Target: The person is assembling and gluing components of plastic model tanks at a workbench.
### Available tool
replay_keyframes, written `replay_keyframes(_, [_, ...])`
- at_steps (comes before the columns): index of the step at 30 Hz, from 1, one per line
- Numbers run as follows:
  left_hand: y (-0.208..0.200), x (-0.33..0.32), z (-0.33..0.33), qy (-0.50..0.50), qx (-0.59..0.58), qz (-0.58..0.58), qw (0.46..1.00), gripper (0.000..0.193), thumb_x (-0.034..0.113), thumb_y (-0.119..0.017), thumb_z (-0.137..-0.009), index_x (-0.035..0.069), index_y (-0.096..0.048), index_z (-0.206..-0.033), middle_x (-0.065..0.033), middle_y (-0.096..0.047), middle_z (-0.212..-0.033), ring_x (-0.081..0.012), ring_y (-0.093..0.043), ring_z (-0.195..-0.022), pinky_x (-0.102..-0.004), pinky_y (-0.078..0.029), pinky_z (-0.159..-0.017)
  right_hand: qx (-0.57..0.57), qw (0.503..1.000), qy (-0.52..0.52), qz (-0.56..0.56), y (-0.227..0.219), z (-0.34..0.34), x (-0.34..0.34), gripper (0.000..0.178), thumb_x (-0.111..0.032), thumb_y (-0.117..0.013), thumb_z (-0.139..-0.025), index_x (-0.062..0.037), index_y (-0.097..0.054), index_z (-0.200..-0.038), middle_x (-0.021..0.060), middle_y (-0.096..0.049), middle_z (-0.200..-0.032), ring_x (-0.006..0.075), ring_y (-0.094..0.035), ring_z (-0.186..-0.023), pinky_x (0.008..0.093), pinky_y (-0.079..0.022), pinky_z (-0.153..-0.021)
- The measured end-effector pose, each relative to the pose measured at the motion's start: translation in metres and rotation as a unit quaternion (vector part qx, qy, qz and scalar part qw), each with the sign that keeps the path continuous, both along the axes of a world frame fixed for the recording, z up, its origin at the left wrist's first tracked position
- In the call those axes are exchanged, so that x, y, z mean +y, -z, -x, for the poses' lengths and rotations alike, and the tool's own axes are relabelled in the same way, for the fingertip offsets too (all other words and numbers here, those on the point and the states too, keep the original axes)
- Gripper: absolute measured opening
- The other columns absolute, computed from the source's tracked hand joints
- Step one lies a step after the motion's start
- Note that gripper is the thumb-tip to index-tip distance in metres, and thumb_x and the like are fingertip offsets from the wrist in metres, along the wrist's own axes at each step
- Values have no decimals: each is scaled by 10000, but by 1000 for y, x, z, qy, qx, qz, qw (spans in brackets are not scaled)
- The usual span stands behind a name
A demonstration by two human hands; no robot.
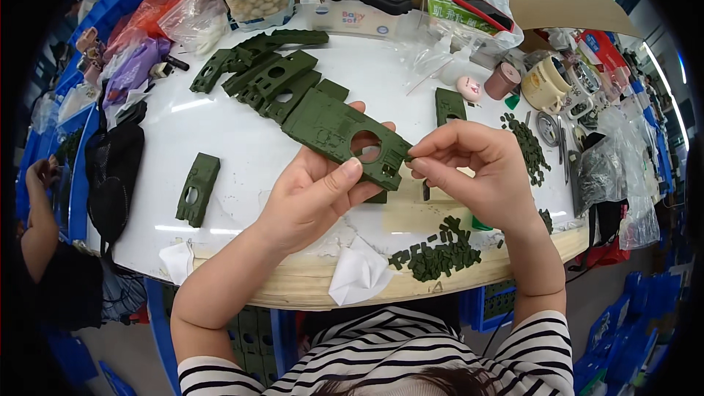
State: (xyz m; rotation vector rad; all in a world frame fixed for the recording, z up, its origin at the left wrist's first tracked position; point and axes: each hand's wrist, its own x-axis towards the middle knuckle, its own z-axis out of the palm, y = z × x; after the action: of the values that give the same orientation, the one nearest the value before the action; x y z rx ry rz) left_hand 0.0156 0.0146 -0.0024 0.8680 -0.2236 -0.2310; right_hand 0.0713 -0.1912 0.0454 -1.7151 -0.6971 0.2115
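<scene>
Hair (456, 381) below, left fingers (339, 180) clasp a green hull (328, 132), right fingers (441, 171) pinched against it.

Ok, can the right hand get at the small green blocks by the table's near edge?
Probably yes: the small green blocks lie uncovered close by, though the right hand is at the model tank hull.

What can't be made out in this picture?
All in the head view:
Whether the right hand pinches a tiny part: its fingertips cover it.
Underside of the green hull: faces away, against the left hand.
Full contents of the blue crate: the tabletop's edge blocks them.
What the co-worker's hand holds, if anything: too small.
</scene>
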Motion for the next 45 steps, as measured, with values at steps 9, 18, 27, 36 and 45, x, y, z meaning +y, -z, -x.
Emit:
replay_keyframes(9, [6,-3,0,-13,17,-21,1000,619,219,-498,-967,129,-163,-1479,-169,-371,-1430,-254,-469,-1259,-388,-439,-1020,41,999,-18,-19,11,-4,-5,83,-53,-688,-809,9,-661,-856,52,-609,-947,75,-559,-836,204,-449,-702])
replay_keyframes(18, [3,-3,2,-15,27,-36,999,619,217,-504,-963,118,-171,-1475,-135,-409,-1400,-225,-489,-1235,-379,-457,-999,-63,998,-8,24,21,-3,2,78,-110,-705,-743,-50,-676,-785,90,-606,-1044,199,-540,-1031,357,-360,-960])
replay_keyframes(27, [5,0,2,12,29,-28,999,611,140,-499,-969,94,-153,-1471,-93,-411,-1372,-187,-448,-1254,-342,-435,-980,-62,997,-14,38,21,1,3,77,-113,-708,-733,-57,-672,-771,89,-600,-1055,209,-549,-1031,369,-370,-961])
replay_keyframes(36, [6,-3,2,6,8,-29,1000,621,127,-501,-967,83,-143,-1473,-100,-403,-1381,-196,-432,-1273,-353,-426,-994,-79,996,-15,43,23,-1,3,82,-115,-710,-729,-54,-668,-763,85,-594,-1030,216,-571,-1025,362,-398,-937])
replay_keyframes(45, [10,-3,1,-12,-16,-92,996,685,208,-547,-944,116,-131,-1480,-177,-367,-1429,-273,-434,-1290,-430,-419,-1037,-81,994,-16,67,18,1,3,78,-95,-710,-734,-43,-653,-744,74,-570,-985,219,-592,-1049,352,-413,-924])
